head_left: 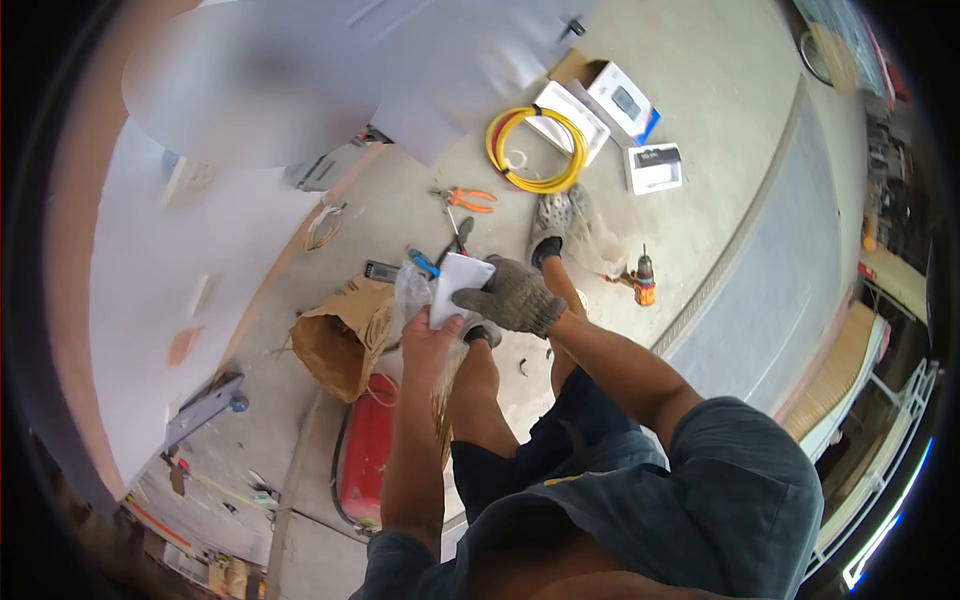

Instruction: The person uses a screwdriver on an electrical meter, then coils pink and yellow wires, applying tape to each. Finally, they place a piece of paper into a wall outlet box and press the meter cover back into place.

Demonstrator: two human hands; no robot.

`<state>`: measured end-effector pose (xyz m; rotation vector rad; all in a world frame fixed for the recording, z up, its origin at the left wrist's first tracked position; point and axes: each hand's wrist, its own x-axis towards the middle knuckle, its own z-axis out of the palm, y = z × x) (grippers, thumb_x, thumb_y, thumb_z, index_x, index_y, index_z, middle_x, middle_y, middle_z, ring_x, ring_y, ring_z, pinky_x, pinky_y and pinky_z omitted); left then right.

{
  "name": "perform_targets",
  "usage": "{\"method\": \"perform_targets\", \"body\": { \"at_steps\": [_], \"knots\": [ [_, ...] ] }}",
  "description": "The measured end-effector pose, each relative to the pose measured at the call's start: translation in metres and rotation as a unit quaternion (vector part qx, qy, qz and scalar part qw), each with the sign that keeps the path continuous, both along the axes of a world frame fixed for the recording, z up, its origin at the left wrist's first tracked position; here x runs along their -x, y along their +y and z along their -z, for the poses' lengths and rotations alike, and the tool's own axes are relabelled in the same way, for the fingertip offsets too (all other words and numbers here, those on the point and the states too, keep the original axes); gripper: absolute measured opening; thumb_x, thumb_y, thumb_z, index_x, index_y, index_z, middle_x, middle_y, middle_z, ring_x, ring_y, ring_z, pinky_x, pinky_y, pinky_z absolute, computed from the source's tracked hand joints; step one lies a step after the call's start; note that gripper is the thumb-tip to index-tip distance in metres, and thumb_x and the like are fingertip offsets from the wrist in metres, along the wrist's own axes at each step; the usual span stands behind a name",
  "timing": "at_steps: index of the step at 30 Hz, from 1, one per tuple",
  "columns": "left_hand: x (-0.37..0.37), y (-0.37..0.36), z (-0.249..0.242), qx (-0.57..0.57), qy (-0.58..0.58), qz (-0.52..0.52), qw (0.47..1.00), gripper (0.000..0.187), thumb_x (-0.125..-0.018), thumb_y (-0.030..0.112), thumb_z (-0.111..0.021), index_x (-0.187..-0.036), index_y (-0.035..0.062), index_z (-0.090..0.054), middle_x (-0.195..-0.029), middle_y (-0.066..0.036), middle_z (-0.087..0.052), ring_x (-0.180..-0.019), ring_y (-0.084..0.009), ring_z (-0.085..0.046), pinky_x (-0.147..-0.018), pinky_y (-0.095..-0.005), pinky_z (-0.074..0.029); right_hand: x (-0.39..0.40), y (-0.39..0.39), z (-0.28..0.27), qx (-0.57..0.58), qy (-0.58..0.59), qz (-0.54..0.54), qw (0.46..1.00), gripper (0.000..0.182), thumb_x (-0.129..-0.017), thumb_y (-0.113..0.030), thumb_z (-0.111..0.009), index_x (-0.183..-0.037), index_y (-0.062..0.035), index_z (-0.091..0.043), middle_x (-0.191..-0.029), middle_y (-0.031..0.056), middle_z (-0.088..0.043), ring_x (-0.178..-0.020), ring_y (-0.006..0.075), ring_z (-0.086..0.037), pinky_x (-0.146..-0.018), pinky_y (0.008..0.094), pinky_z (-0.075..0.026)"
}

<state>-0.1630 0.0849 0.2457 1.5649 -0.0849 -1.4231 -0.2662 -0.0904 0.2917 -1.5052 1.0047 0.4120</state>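
Note:
My left hand [430, 338], bare, grips the lower end of a flat white rectangular piece [458, 280]. My right hand [512, 297], in a grey-green knit work glove, is closed on the right side of the same piece, its thumb across the face. What the piece is, I cannot tell. Just left of it hangs or lies a clear plastic bag [410, 292]. Beyond my hands on the floor are a blue-handled tool [424, 262], orange-handled pliers [472, 200] and a dark-handled tool [464, 236]. My shoes stand on either side of the gloved hand.
An open brown paper bag [340, 345] and a red cylinder [367, 455] stand at the left. A yellow cable coil [500, 172], a white device box [618, 102] and a small white tray [654, 169] lie ahead. A cordless drill [642, 280] rests right. The wall [150, 320] borders the left.

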Motion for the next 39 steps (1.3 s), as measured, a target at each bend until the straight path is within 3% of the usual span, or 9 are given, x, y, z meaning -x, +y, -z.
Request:
{"method": "perform_targets", "body": {
  "at_steps": [11,14,16,18,21,26,34,37,39],
  "knots": [
    [-0.018,-0.027,-0.044,-0.061,-0.107,0.091,0.988,0.021,-0.084,0.013,-0.073,-0.097,-0.0019,-0.067,-0.081,-0.004,-0.067,-0.072,-0.0098,-0.061,-0.067,-0.0269,-0.050,-0.012,-0.039,-0.043,0.041,-0.026,-0.121,0.991,0.034,-0.085,-0.034,-0.067,-0.101,-0.0035,-0.069,-0.076,0.0151,-0.069,-0.067,0.0256,-0.067,-0.065,0.0376,-0.052],
    [-0.003,-0.039,-0.054,0.066,-0.206,-0.020,0.976,0.024,-0.086,0.016,-0.070,-0.102,-0.0014,-0.066,-0.083,-0.007,-0.068,-0.077,-0.0117,-0.062,-0.070,-0.0292,-0.050,-0.014,-0.053,-0.056,0.031,-0.092,-0.128,0.987,0.033,-0.085,-0.033,-0.066,-0.100,-0.0044,-0.069,-0.074,0.0151,-0.068,-0.067,0.0267,-0.067,-0.065,0.0386,-0.052],
    [0.001,-0.040,-0.057,0.051,-0.203,-0.014,0.978,0.025,-0.086,0.017,-0.069,-0.104,-0.0010,-0.065,-0.085,-0.008,-0.068,-0.079,-0.0125,-0.063,-0.072,-0.0298,-0.050,-0.014,-0.060,-0.059,0.145,-0.195,-0.196,0.950,0.024,-0.088,-0.030,-0.066,-0.094,-0.0069,-0.069,-0.073,0.0109,-0.068,-0.064,0.0240,-0.066,-0.060,0.0369,-0.050],
    [0.005,-0.041,-0.062,0.035,-0.198,-0.009,0.980,0.026,-0.087,0.017,-0.068,-0.106,-0.0006,-0.065,-0.087,-0.010,-0.069,-0.082,-0.0133,-0.064,-0.074,-0.0303,-0.050,-0.016,-0.072,-0.071,0.095,-0.145,-0.219,0.960,0.025,-0.087,-0.029,-0.067,-0.099,-0.0074,-0.069,-0.075,0.0113,-0.069,-0.068,0.0245,-0.067,-0.063,0.0364,-0.051],
    [0.006,-0.053,-0.092,-0.024,-0.155,0.058,0.986,0.027,-0.087,0.018,-0.068,-0.107,0.0010,-0.064,-0.088,-0.015,-0.069,-0.083,-0.0203,-0.067,-0.075,-0.0337,-0.050,-0.018,-0.096,-0.099,0.052,-0.146,-0.251,0.955,0.035,-0.083,-0.028,-0.072,-0.111,-0.0081,-0.066,-0.084,0.0127,-0.070,-0.078,0.0255,-0.069,-0.070,0.0355,-0.053],
    [0.031,-0.069,-0.107,-0.001,-0.290,0.150,0.945,0.022,-0.085,0.016,-0.062,-0.102,0.0019,-0.063,-0.087,-0.022,-0.064,-0.082,-0.0389,-0.064,-0.073,-0.0429,-0.049,-0.017,-0.141,-0.134,-0.029,-0.194,-0.384,0.902,0.056,-0.076,-0.022,-0.081,-0.124,-0.0051,-0.059,-0.105,0.0162,-0.069,-0.095,0.0284,-0.069,-0.084,0.0365,-0.053],
    [0.071,-0.094,-0.109,-0.007,-0.235,0.029,0.972,0.027,-0.085,0.011,-0.062,-0.110,0.0010,-0.061,-0.094,-0.020,-0.066,-0.087,-0.0341,-0.066,-0.076,-0.0392,-0.052,-0.010,-0.158,-0.115,0.077,-0.182,-0.443,0.874,0.028,-0.086,-0.020,-0.065,-0.112,-0.0108,-0.067,-0.092,0.0165,-0.069,-0.088,0.0337,-0.066,-0.079,0.0408,-0.052],
    [0.088,-0.093,-0.098,-0.034,-0.277,-0.117,0.953,0.035,-0.085,0.010,-0.064,-0.119,0.0030,-0.059,-0.098,-0.018,-0.067,-0.089,-0.0296,-0.067,-0.077,-0.0371,-0.053,-0.010,-0.150,-0.098,0.093,-0.222,-0.424,0.873,0.026,-0.086,-0.018,-0.063,-0.112,-0.0114,-0.067,-0.091,0.0165,-0.069,-0.085,0.0357,-0.065,-0.077,0.0425,-0.052],
    [0.101,-0.090,-0.093,-0.161,-0.199,-0.304,0.918,0.041,-0.084,0.011,-0.067,-0.124,0.0048,-0.057,-0.100,-0.017,-0.067,-0.091,-0.0297,-0.067,-0.077,-0.0379,-0.053,-0.020,-0.140,-0.099,0.239,-0.218,-0.388,0.863,0.027,-0.086,-0.017,-0.062,-0.112,-0.0124,-0.067,-0.087,0.0164,-0.068,-0.082,0.0361,-0.065,-0.073,0.0449,-0.053]
  ]
}}
